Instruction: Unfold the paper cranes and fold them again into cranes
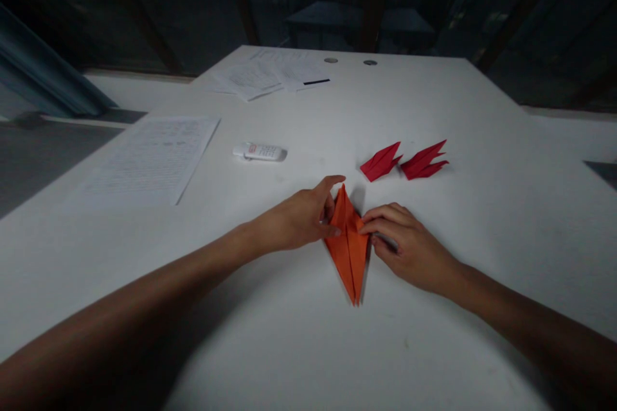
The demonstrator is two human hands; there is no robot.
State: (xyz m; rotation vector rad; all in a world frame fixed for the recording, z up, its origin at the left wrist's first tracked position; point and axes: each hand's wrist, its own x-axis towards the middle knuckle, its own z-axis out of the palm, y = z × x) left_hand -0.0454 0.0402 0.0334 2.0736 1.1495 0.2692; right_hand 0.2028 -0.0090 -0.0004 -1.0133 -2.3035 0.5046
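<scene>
An orange folded paper (348, 250) lies on the white table, a long diamond with a centre crease and two narrow points towards me. My left hand (308, 215) is at its left edge: the thumb rests on the paper, the index finger reaches past the top tip, and the other fingers curl in by the edge. From the other side, my right hand (405, 244) grips the right edge with thumb and fingertips. Beyond them sit two red folded paper figures, the nearer-left red figure (380, 162) and the right red figure (425, 160), both with pointed ends.
A white bottle (260, 152) with printed text lies on its side, left of the red figures. Printed sheets (149, 157) cover the left edge, and more papers (270, 70) with a dark strip lie at the far end. Two round discs (370, 63) are near the far edge.
</scene>
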